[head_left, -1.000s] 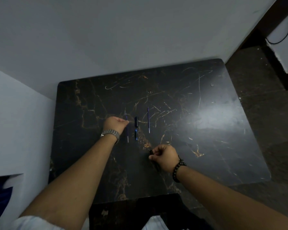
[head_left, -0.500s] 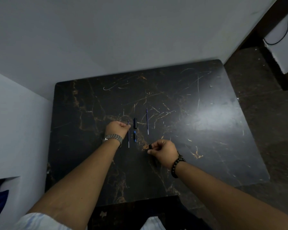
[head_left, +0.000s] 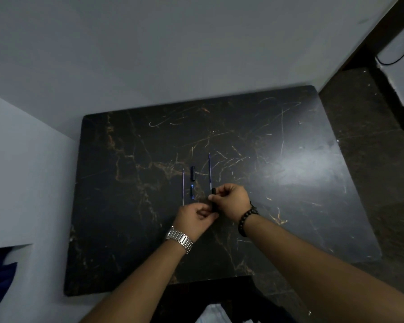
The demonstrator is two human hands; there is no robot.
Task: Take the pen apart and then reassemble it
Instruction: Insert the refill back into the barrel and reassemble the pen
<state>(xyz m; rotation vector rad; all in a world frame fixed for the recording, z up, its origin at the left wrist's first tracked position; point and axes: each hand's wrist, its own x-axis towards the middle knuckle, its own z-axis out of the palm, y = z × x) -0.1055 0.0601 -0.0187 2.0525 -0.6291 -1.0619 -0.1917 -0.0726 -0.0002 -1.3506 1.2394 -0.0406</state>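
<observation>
While your left hand [head_left: 197, 216] was out by the refills a second ago, it has now come back to meet your right hand [head_left: 231, 201], and both pinch the dark pen barrel [head_left: 213, 198] just above the table [head_left: 126, 229]. That suggests the next piece is about to be worked on. Beyond your knuckles lie two thin refills [head_left: 183, 186] and, between them, two short dark parts [head_left: 192, 172], all untouched.

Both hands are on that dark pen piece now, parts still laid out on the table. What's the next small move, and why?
Probably free the left hand and pick up the nearer refill: the right hand already grips the dark barrel, and both refills and two short pieces lie unassembled.
</observation>
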